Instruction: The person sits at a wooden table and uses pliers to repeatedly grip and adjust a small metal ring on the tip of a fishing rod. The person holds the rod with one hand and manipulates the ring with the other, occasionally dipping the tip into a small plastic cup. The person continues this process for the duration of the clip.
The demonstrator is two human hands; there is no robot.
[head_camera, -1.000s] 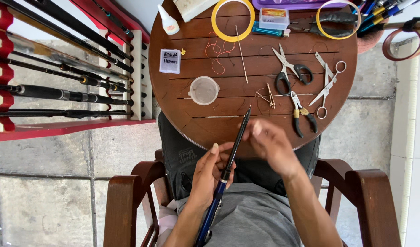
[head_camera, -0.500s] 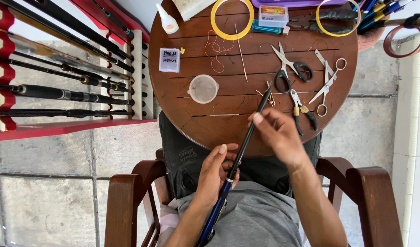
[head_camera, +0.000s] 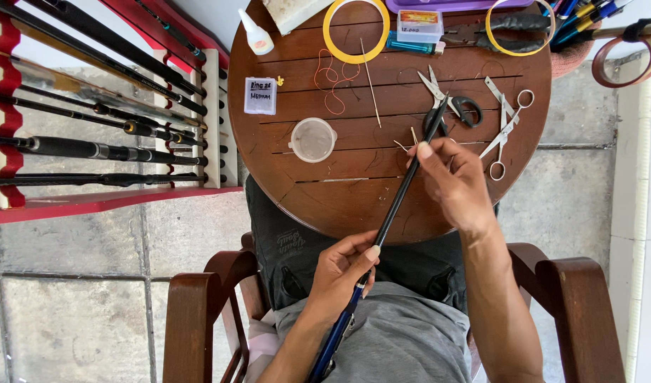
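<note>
Rod [head_camera: 396, 206], thin and dark, with a blue handle part, held slanting in both hands. Reaches from the lap up over the edge of the round wooden worktop [head_camera: 318, 198].

Left hand [head_camera: 339, 273]: fingers clamped around the rod just where the black shaft meets the blue part, thumb on top. Same place on the rod as one second ago, only a little lower over the lap.

Right hand [head_camera: 453, 181]: fingers together on the upper part of the rod, index fingertip [head_camera: 424, 150] stretched along it. One second ago close to the left hand, at the near edge of the worktop; now well apart from it, slid up the shaft and over the worktop.

Rod tip swung to the right with this move. Ends now just beyond the right fingers, above the black-handled scissors [head_camera: 453, 106]; whether touching them, cannot tell.

Judging from this, work shifted from the middle of the rod to its thin end, with a wider and steadier grip.

Right of the right fingers: silver scissors [head_camera: 506, 124]. Left of them: small clear cup [head_camera: 312, 140] and red thread [head_camera: 330, 85]. Far left of the left fingers: rack of other rods [head_camera: 91, 149].
</note>
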